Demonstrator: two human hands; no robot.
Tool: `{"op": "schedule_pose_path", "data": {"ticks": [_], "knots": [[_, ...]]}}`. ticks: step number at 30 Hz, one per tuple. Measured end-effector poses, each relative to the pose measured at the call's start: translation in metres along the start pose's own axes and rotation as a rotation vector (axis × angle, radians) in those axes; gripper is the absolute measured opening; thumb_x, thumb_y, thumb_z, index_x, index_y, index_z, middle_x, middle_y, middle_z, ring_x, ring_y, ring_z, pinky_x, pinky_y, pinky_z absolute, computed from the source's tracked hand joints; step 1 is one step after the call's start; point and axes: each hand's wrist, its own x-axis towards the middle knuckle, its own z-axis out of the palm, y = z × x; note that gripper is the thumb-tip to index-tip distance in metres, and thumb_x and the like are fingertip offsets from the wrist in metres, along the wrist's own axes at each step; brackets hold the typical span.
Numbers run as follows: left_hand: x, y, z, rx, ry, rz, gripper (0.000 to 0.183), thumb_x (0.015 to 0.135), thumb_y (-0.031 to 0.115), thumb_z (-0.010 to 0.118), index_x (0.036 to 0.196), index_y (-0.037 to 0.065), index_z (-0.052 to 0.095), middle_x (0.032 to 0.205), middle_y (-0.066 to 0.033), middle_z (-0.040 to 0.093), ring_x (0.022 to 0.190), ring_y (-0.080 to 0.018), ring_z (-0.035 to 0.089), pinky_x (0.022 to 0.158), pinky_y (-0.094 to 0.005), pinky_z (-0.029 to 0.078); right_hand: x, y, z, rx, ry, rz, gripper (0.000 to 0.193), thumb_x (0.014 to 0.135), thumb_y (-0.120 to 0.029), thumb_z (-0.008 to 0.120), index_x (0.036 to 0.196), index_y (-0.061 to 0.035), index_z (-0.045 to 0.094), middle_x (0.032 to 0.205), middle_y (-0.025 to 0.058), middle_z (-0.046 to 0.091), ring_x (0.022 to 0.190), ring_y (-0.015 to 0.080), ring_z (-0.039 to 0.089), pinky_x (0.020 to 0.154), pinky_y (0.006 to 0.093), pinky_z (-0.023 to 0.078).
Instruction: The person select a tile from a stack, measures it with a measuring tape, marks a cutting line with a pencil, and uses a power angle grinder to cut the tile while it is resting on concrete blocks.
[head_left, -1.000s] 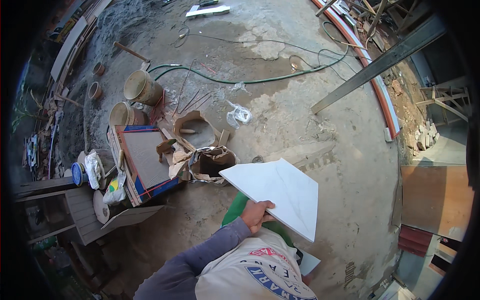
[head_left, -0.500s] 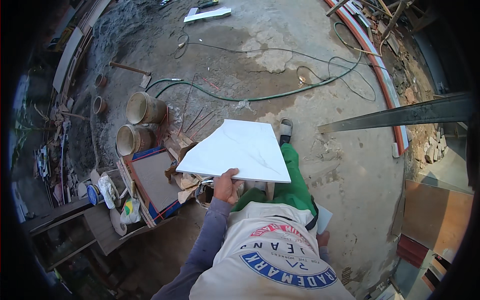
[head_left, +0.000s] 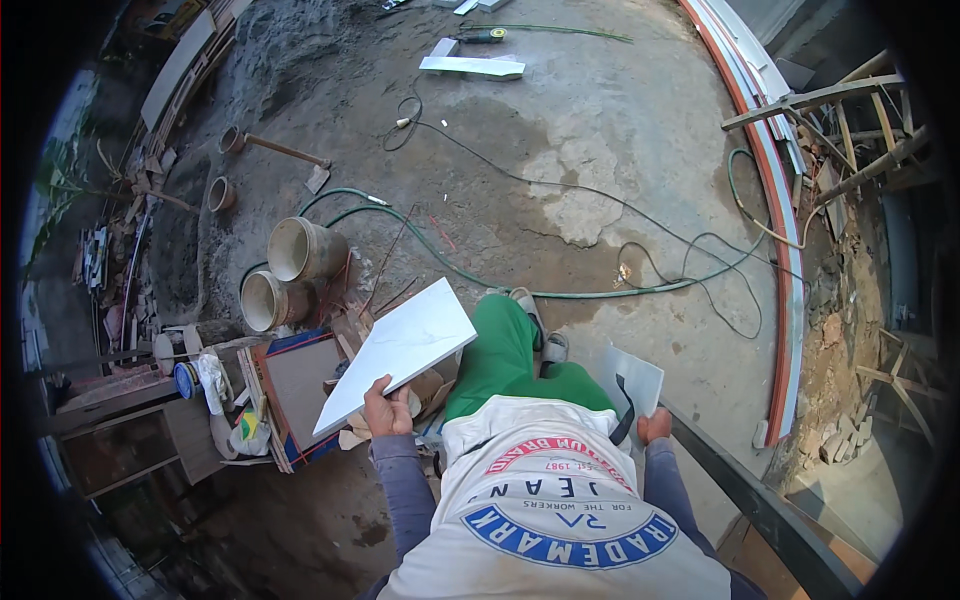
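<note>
My left hand [head_left: 388,410] grips a large white tile [head_left: 408,345] by its near edge. The tile has faint grey veins and one corner tapers to a point; it tilts out over the stacked boxes. My fingers curl round the edge, thumb on top. On my other side, my right hand [head_left: 655,427] is closed on the edge of a smaller pale tile [head_left: 640,380], held low beside my hip. A dark strap [head_left: 622,405] hangs across part of this smaller tile. Some of the right fingers are hidden.
Two stained buckets [head_left: 300,250] and flat boxes [head_left: 300,385] stand at left. A green hose [head_left: 590,294] and dark cable [head_left: 530,182] cross the concrete ahead. Farther off lie an angle grinder [head_left: 492,36] and cut tile strips [head_left: 472,67]. A dark metal beam [head_left: 760,500] slants close at right.
The large tile has swung left and tilted with my left hand. My right hand and the smaller tile have come further into view. My body has turned, shifting the whole scene.
</note>
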Motion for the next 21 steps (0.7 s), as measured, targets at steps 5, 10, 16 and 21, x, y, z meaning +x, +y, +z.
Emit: {"op": "schedule_pose_path", "data": {"ticks": [5,10,16,21], "knots": [[0.083,-0.001,0.074,-0.024,0.115,0.017,0.043,0.086,-0.004,0.068,0.128,0.001,0.06,0.129,-0.0147,0.068,0.123,-0.0349,0.068,0.112,-0.0545,0.056,0.143,-0.115,-0.051,-0.13,0.043,0.092,0.03,0.076,-0.018,0.072,0.09,0.0083,0.076,0.094,0.0337,0.076,0.095,0.048,0.076,0.087,0.053,0.06],[0.166,0.003,0.187,-0.011,0.114,-0.061,0.035,0.087,-0.002,0.063,0.122,-0.001,0.061,0.125,-0.017,0.068,0.119,-0.0359,0.07,0.111,-0.0553,0.057,0.261,-0.197,-0.07,-0.243,0.079,0.15,0.032,0.076,-0.017,0.073,0.096,0.0078,0.076,0.101,0.0333,0.076,0.099,0.0482,0.075,0.089,0.0529,0.059],[0.211,0.046,0.324,-0.135,0.12,-0.118,0.038,0.085,-0.004,0.065,0.123,0.001,0.061,0.123,-0.0151,0.069,0.116,-0.0342,0.071,0.109,-0.0528,0.059,0.384,-0.386,-0.104,-0.345,0.07,0.061,0.033,0.076,-0.019,0.074,0.096,0.007,0.076,0.101,0.0326,0.076,0.099,0.0483,0.075,0.09,0.052,0.06],[0.249,0.083,0.415,-0.257,0.111,-0.148,0.037,0.087,-0.006,0.069,0.123,0.002,0.063,0.123,-0.0123,0.07,0.118,-0.0306,0.07,0.11,-0.0508,0.059,0.474,-0.513,-0.109,-0.406,-0.088,-0.053,0.035,0.073,-0.021,0.073,0.094,0.0078,0.071,0.101,0.033,0.075,0.098,0.0499,0.074,0.086,0.0528,0.059]]}}
